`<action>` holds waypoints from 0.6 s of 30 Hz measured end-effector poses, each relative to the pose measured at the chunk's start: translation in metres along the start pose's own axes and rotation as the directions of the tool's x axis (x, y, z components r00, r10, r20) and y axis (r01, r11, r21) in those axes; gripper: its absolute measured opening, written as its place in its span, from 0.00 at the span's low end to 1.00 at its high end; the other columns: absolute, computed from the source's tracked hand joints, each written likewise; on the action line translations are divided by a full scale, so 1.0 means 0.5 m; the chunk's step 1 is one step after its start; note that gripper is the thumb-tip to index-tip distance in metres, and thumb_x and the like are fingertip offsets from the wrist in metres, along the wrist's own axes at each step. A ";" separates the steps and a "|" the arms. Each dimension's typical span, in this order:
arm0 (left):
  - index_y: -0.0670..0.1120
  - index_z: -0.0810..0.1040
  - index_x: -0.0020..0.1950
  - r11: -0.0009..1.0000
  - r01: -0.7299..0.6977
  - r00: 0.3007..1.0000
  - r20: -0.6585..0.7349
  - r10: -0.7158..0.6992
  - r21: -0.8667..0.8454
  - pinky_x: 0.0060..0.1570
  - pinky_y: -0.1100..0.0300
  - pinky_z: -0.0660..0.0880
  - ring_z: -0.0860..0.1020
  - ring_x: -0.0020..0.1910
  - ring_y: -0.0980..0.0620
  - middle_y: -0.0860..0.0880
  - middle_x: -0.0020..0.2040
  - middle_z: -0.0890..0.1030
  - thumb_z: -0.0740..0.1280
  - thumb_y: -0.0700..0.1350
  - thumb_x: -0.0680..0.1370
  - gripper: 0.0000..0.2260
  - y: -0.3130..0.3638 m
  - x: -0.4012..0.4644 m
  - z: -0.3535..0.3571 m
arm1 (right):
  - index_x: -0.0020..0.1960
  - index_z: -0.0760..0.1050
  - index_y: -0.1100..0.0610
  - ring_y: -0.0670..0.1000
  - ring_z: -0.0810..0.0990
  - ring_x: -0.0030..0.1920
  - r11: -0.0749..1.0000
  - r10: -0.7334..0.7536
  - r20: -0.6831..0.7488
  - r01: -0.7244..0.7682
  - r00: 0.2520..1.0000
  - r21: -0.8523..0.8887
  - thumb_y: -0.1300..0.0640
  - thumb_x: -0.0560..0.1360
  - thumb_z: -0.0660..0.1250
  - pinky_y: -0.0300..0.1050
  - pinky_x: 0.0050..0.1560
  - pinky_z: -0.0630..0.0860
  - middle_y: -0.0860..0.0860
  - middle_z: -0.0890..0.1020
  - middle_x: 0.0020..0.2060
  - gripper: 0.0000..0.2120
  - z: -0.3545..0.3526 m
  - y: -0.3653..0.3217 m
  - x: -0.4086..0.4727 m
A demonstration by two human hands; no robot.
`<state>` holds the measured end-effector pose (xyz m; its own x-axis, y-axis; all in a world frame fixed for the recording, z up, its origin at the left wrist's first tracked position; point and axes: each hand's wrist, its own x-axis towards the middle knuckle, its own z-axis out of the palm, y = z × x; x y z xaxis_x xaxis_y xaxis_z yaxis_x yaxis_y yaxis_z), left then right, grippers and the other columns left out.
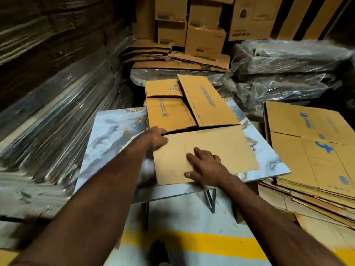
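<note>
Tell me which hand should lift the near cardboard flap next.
Probably the left hand: it grips the cardboard flap at its far-left corner, while the right hand only rests flat on top.

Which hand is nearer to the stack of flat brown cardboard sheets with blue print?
Right. The right hand presses the plain brown cardboard flap just left of the stack; the left hand holds that flap's far left corner, farther away.

Blue characters "R1" are printed on the brown cardboard carton [169,112] at the far edge of the tabletop, the rest being covered by another flap. An upside-down word, seemingly "Crompton", is made out on the tall brown box [249,20] at the back. All other prints are blurred.
</note>
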<state>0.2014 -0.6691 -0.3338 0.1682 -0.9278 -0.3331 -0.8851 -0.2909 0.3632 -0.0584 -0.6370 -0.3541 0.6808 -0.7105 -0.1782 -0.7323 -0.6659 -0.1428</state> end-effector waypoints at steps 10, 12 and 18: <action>0.51 0.77 0.58 0.998 0.053 0.993 -0.110 -0.048 0.045 0.57 0.53 0.74 0.75 0.58 0.42 0.43 0.61 0.74 0.64 0.57 0.77 0.14 0.017 0.065 -0.025 | 0.78 0.59 0.58 0.60 0.65 0.72 0.939 0.080 -0.255 0.013 0.964 0.344 0.45 0.80 0.64 0.53 0.70 0.66 0.60 0.67 0.73 0.32 -0.176 0.024 0.204; 0.50 0.74 0.65 0.996 0.060 0.996 -0.068 -0.055 0.068 0.59 0.51 0.73 0.73 0.62 0.40 0.42 0.63 0.71 0.63 0.58 0.78 0.19 0.018 0.091 -0.035 | 0.78 0.56 0.59 0.59 0.64 0.73 0.927 0.079 -0.209 0.006 0.975 0.374 0.46 0.81 0.63 0.52 0.71 0.64 0.60 0.65 0.74 0.33 -0.201 0.016 0.265; 0.50 0.67 0.72 0.994 0.106 0.993 -0.062 -0.104 0.028 0.67 0.48 0.68 0.66 0.69 0.38 0.39 0.70 0.64 0.62 0.59 0.79 0.24 -0.006 0.198 -0.082 | 0.80 0.51 0.61 0.57 0.55 0.78 0.880 0.150 -0.112 -0.081 0.982 0.468 0.44 0.83 0.57 0.49 0.75 0.56 0.59 0.56 0.78 0.34 -0.219 -0.003 0.422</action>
<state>0.2384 -0.7698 -0.3321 0.2859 -0.9052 -0.3144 -0.8741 -0.3808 0.3015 0.0883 -0.8109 -0.2848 0.5608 -0.8233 -0.0874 -0.7075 -0.4217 -0.5671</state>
